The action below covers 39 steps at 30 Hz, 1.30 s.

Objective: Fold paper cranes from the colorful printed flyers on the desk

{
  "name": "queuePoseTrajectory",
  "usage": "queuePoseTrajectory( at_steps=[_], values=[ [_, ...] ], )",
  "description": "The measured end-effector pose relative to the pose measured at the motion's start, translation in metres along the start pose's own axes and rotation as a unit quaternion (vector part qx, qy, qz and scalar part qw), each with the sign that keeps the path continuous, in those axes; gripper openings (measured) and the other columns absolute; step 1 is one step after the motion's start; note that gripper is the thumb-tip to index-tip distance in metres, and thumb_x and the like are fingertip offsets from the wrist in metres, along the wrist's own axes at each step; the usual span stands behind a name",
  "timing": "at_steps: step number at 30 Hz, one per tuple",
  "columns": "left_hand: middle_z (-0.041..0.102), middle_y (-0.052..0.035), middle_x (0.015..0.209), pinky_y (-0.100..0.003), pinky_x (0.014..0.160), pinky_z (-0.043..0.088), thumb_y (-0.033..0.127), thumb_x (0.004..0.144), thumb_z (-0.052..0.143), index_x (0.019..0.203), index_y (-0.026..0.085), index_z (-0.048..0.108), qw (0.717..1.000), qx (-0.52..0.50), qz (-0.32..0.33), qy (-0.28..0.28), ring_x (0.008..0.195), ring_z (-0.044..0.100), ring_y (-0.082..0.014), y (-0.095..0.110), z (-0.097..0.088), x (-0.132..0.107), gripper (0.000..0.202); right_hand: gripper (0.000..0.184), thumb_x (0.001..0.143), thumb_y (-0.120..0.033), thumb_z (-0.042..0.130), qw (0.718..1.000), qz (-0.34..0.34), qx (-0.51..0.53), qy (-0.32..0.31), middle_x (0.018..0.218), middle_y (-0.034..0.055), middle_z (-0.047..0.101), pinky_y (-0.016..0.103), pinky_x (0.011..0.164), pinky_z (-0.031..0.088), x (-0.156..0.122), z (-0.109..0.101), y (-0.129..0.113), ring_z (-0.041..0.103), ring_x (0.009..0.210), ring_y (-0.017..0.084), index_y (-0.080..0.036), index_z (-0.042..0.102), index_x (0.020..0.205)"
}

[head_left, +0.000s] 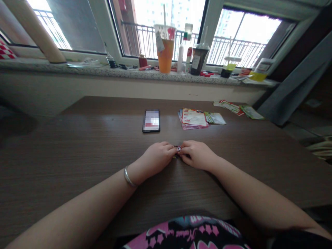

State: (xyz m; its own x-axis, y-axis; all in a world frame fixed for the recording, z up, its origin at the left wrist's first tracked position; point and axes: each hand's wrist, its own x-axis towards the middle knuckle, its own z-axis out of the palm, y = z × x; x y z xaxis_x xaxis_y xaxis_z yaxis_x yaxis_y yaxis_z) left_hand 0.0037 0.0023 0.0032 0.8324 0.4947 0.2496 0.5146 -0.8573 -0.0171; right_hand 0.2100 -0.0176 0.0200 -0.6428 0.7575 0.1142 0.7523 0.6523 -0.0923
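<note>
Past our patterned shirt, our left fingers and right fingers pinch a small piece nearer us than the phone, handling seemingly unfinished, papers right of the phone untouched.

1 silver bangle circles the left wrist; the black T-shirt bears pink stars and pink lettering, its right sleeve black.

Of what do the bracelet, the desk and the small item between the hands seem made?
Bracelet: probably metal, polished; silvery with bright highlights. Desk: wood or laminate, satin; fine brown grain, soft sheen. Small item: mostly hidden, material unclear.
</note>
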Motion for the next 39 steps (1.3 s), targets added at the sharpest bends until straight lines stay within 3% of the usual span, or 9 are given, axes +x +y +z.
queuePoseTrajectory(
  at_steps=[19,30,39],
  values=[
    [0.069,-0.0066,0.093,-0.032,0.078,0.050,0.016,0.089,0.051,0.103,0.018,0.065,1.000,0.009,-0.003,0.001,0.085,0.064,-0.0186,0.0011,-0.0049,-0.0021,0.019,0.022,0.086,-0.039,0.060,0.999,0.008,0.014,0.028,0.092,0.0037,0.064,0.027,0.072,0.039,0.0019,0.0059,0.0086,0.057,0.088,0.018,-0.021,0.067,0.096],
    [0.067,-0.0072,0.094,-0.032,0.080,0.050,0.017,0.088,0.053,0.104,0.017,0.063,1.000,0.006,-0.010,0.012,0.086,0.062,-0.0189,0.0014,-0.0039,-0.0018,0.019,0.019,0.092,-0.029,0.052,0.998,-0.041,-0.037,0.041,0.094,0.0073,0.065,0.029,0.077,0.039,0.0033,0.0067,0.0093,0.053,0.088,0.019,-0.018,0.068,0.096],
    [0.066,-0.0075,0.097,-0.035,0.084,0.050,0.019,0.090,0.049,0.103,0.016,0.062,1.000,0.000,-0.017,-0.004,0.090,0.060,-0.0207,0.0018,-0.0046,-0.0016,0.019,0.020,0.094,-0.031,0.050,0.991,-0.079,-0.102,0.041,0.091,0.0059,0.065,0.030,0.073,0.035,0.0033,0.0074,0.0084,0.053,0.086,0.018,-0.019,0.066,0.093]
  ],
)
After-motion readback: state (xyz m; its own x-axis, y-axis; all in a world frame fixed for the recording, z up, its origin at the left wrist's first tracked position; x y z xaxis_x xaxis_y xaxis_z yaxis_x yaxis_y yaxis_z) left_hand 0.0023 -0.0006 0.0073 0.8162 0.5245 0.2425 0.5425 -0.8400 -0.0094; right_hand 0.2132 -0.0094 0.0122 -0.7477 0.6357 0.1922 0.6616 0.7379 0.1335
